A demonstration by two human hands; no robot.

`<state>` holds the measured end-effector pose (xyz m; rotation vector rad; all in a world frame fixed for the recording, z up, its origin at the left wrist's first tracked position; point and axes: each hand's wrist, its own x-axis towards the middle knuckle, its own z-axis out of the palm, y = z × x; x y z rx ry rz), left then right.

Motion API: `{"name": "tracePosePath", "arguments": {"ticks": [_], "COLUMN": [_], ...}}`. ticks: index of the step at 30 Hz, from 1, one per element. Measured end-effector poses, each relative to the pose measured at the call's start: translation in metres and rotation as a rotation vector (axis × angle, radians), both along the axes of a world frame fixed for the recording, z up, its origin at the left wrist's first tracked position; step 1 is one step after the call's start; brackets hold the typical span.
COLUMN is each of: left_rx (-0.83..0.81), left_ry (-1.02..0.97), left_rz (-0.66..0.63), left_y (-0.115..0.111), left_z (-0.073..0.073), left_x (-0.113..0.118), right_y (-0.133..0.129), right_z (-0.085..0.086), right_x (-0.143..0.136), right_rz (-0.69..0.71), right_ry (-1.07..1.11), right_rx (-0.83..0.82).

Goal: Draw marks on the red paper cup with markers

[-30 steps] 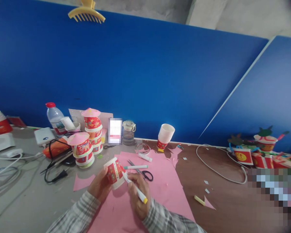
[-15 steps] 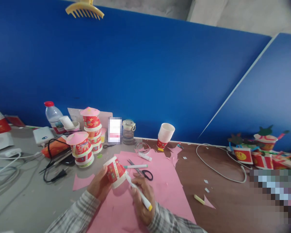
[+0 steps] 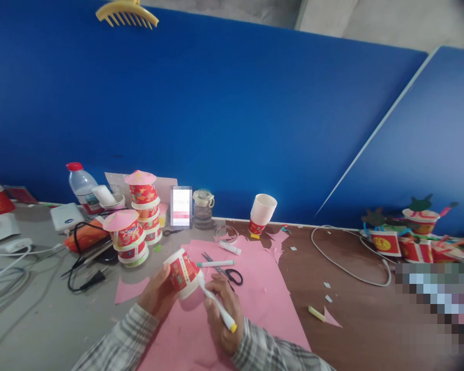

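My left hand (image 3: 159, 292) is wrapped round a red and white paper cup (image 3: 182, 273), which is tilted over a pink sheet (image 3: 263, 309). Between the fingers of my right hand (image 3: 225, 314) is a white marker (image 3: 221, 307) with a yellow end, its other end at the cup's rim on the right. Scissors (image 3: 235, 276) with black handles and a white marker with a green tip (image 3: 218, 263) lie on the sheet just beyond my right hand. Another white marker (image 3: 230, 249) lies farther back.
Stacked cups with pink paper tops (image 3: 124, 232) stand at the left, near a bottle (image 3: 83, 188) and a black plug (image 3: 95, 278). A glass jar (image 3: 203, 210) and nested cups (image 3: 263, 211) stand at the back. Decorated cups (image 3: 386, 242) and a white cable (image 3: 371, 282) are at the right.
My right hand has shifted slightly left with the marker, whose yellow end sits a little higher and farther left. The whole view has shifted slightly. Both hands keep their holds.
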<state>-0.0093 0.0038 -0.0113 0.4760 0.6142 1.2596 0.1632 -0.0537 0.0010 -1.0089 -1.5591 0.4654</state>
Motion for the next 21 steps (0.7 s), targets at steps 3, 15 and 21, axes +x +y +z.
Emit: {"name": "tracePosePath", "arguments": {"ticks": [3, 15, 21], "left_rx": [0.005, 0.014, 0.012], "left_ry": [0.001, 0.017, 0.017], "left_rz": [0.006, 0.019, 0.012], "left_y": [-0.0005, -0.0016, -0.0008], "left_z": [0.0013, 0.0025, 0.0011], "left_x": [0.0007, 0.0024, 0.001], "right_y": [0.0008, 0.0018, 0.0017], "right_z": [-0.0029, -0.0009, -0.0018], "right_x": [0.0003, 0.0009, 0.0007], "right_rz": [0.029, 0.024, 0.028], "right_ry": [-0.034, -0.04, -0.043], "right_rx": [-0.021, -0.003, -0.009]}}
